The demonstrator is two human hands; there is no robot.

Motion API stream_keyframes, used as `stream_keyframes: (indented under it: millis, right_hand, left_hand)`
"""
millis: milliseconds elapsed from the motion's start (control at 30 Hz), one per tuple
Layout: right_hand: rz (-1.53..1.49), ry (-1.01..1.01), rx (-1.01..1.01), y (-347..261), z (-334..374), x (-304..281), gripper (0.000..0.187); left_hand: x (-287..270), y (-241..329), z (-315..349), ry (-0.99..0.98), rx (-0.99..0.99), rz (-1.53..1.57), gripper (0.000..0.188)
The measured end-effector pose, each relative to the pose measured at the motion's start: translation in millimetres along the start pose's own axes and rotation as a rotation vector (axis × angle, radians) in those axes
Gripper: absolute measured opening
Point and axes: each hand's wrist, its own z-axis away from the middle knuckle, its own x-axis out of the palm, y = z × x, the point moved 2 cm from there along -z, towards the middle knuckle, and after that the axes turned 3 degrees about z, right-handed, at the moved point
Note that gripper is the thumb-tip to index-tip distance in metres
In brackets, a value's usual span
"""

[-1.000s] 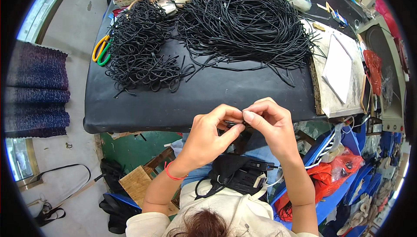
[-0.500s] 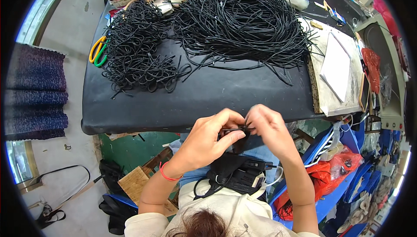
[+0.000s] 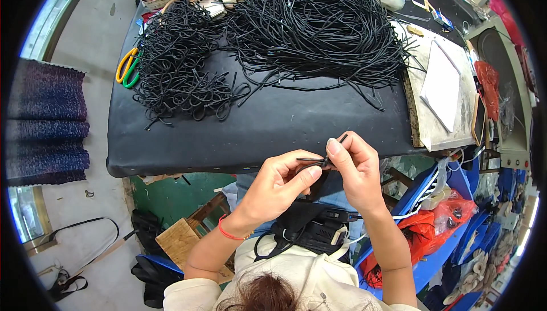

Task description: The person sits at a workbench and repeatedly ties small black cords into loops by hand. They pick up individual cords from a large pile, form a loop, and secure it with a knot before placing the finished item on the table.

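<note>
At the table's near edge, both my hands pinch one thin black cord [image 3: 310, 160]. My left hand [image 3: 277, 184], with a red string round its wrist, grips it between thumb and fingers. A short cord end sticks up past the thumb of my right hand [image 3: 357, 165], whose fingers are closed on it. What looks like a small knot or crossing sits between the two hands. Beyond them lies a tangled pile of looped black cords [image 3: 182, 66] at the left. A larger heap of long, straighter black cords [image 3: 319, 31] spreads to its right.
Scissors with yellow and green handles [image 3: 129, 67] lie left of the looped pile. A worn board [image 3: 419, 106] with a white sheet [image 3: 441, 86] is at the table's right. Blue bins with red plastic bags [image 3: 419, 234] stand by my right arm; a wooden stool [image 3: 176, 242] is at lower left.
My right hand, blurred before, is now still and turned with its thumb up, pinching a cord end. The hands have drawn slightly apart, and the left has shifted a little.
</note>
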Motion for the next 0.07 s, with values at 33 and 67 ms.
stream_keyframes:
  millis: [33, 67]
  right_hand:
    - [0.032, 0.002, 0.017, 0.6, -0.4, -1.1, 0.025]
    - [0.064, 0.006, 0.036, 2.6, -1.2, -3.7, 0.025]
  left_hand:
    - [0.4, -0.2, 1.6, -0.001, -0.001, -0.001, 0.016]
    - [-0.1, -0.6, 2.4, 0.0, -0.004, -0.002, 0.016]
